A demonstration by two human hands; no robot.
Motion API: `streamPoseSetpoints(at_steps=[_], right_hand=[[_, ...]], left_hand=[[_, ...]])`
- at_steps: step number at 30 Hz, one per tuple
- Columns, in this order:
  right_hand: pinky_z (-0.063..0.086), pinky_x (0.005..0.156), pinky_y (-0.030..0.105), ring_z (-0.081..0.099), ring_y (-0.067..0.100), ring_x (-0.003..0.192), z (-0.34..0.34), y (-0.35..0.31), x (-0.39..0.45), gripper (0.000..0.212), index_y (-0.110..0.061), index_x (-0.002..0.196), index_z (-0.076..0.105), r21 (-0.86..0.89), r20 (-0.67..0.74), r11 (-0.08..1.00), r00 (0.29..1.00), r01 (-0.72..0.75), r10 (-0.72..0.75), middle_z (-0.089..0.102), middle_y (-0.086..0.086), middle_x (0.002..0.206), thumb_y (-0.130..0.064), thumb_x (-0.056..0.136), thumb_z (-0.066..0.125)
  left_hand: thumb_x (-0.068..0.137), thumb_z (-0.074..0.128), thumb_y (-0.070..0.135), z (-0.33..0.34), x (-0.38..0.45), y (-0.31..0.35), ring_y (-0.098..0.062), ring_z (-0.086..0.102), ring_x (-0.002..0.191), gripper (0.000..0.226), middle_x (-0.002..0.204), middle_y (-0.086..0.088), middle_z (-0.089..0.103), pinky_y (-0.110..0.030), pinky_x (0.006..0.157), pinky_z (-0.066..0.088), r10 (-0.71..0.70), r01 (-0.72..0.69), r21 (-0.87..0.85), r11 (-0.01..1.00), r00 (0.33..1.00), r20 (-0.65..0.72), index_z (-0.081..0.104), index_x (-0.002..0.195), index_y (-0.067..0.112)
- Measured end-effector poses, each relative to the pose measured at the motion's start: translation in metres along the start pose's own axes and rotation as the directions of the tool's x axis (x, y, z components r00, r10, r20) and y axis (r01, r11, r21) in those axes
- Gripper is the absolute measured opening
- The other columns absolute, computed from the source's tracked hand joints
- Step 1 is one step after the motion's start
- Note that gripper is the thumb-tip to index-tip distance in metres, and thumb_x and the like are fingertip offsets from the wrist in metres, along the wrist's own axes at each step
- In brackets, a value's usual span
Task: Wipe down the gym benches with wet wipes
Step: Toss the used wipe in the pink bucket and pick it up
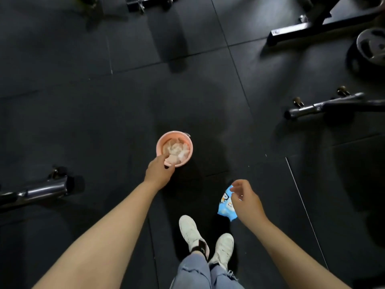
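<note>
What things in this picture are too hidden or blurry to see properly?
- Left hand fingertips: head view, hidden behind the hand over the pink bucket rim.
- Blue wipes pack: print partly covered by the right hand and blurred.
- Benches: only dark frames, cut off by the picture edges.

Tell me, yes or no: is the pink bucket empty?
No: the pink bucket on the floor holds a heap of crumpled white wipes.

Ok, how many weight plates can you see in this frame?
1, possibly more. A grey weight plate sits at the right edge, upper part of the frame, cut off by the border. A darker disc shape seems to lie beside it, too dim to confirm.
</note>
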State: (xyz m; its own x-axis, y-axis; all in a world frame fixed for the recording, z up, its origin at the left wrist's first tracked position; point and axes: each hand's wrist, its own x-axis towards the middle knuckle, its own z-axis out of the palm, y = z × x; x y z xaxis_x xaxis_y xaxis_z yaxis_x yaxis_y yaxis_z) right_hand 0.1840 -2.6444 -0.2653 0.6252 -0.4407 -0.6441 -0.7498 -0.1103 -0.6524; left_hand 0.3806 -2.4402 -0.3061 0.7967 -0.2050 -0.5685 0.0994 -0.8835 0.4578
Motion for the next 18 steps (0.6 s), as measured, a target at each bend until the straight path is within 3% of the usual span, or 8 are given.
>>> streamPoseSetpoints(at_steps=[6, 12, 16, 18], right_hand=[[0.047, 0.083, 0.029, 0.056, 0.008, 0.096, 0.014, 0.063, 0.054, 0.024, -0.025, 0.111, 0.050, 0.014, -0.040, 0.996, 0.995, -0.086, 0.086, 0.060, -0.005, 0.111, -0.008, 0.093, 0.046], [0.047, 0.080, 0.028, 0.056, 0.011, 0.096, 0.052, 0.139, 0.129, 0.022, -0.024, 0.112, 0.048, 0.006, -0.023, 0.987, 0.987, -0.159, 0.159, 0.057, -0.005, 0.111, -0.010, 0.095, 0.045], [0.049, 0.083, 0.030, 0.056, 0.012, 0.097, 0.083, 0.196, 0.182, 0.024, -0.022, 0.117, 0.050, -0.050, -0.022, 0.978, 0.979, -0.204, 0.203, 0.057, -0.003, 0.112, -0.012, 0.096, 0.044], [0.052, 0.085, 0.033, 0.057, 0.014, 0.095, 0.096, 0.225, 0.206, 0.023, -0.022, 0.118, 0.050, -0.076, -0.030, 0.969, 0.972, -0.234, 0.232, 0.057, -0.002, 0.112, -0.012, 0.097, 0.045]], left_hand=[[0.093, 0.060, 0.029, 0.066, 0.026, -0.022, -0.023, 0.039, 0.136, 0.056, 0.148, -0.003, 0.045, -0.039, 0.110, 0.036, 0.019, -0.025, 0.074, 0.997, 0.997, 0.072, 0.042, 0.146, 0.019], [0.093, 0.060, 0.028, 0.144, 0.076, -0.061, -0.022, 0.041, 0.135, 0.055, 0.146, -0.002, 0.047, -0.039, 0.110, 0.038, 0.037, -0.049, 0.120, 0.992, 0.995, 0.098, 0.043, 0.145, 0.018], [0.093, 0.060, 0.031, 0.190, 0.127, -0.087, -0.023, 0.038, 0.137, 0.058, 0.147, -0.003, 0.045, -0.042, 0.110, 0.037, 0.020, -0.078, 0.250, 0.965, 0.973, 0.228, 0.042, 0.145, 0.018], [0.090, 0.063, 0.031, 0.207, 0.153, -0.097, -0.026, 0.040, 0.135, 0.061, 0.146, -0.006, 0.044, -0.044, 0.108, 0.039, 0.032, -0.104, 0.308, 0.946, 0.972, 0.231, 0.041, 0.145, 0.015]])
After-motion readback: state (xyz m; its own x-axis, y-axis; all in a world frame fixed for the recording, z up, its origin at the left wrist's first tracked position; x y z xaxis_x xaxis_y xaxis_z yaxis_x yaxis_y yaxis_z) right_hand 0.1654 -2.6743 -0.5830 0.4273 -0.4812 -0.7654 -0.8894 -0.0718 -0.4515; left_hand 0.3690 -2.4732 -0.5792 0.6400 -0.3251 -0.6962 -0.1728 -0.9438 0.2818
